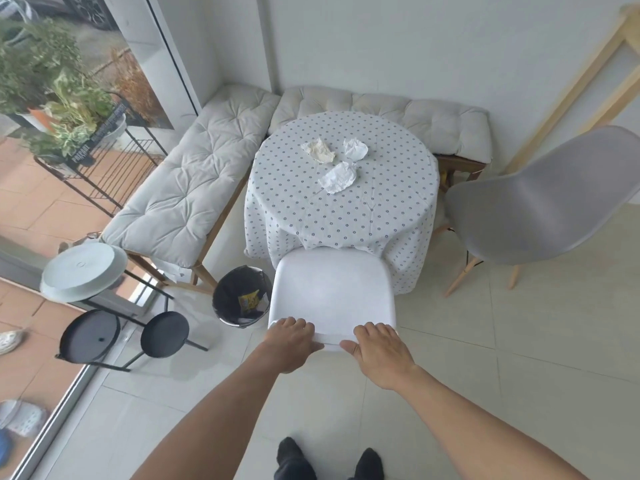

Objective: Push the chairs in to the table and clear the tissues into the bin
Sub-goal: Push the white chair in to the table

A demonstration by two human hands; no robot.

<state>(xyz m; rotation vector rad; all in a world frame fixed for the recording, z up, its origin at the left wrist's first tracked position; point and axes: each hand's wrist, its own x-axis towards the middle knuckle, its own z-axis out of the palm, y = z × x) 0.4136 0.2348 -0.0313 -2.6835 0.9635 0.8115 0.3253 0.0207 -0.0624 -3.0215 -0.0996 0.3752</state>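
Note:
A white chair point(330, 289) stands in front of me, its seat reaching the hanging edge of the dotted cloth on the round table point(381, 209). My left hand point(289, 342) and my right hand point(379, 353) both grip the top edge of its backrest. Three crumpled tissues lie on the table: a cream one point(318, 151), a white one point(355, 148) and a larger white one point(337, 177). A grey chair point(540, 202) stands to the right, turned away from the table. A black bin point(242, 296) with some rubbish inside sits on the floor, left of the white chair.
Cushioned benches point(180, 192) line the corner behind and left of the table. A black metal stand with round trays point(104, 306) is at the left by the glass door. A plant rack point(86, 140) stands outside. A wooden frame point(588, 81) leans at the right wall.

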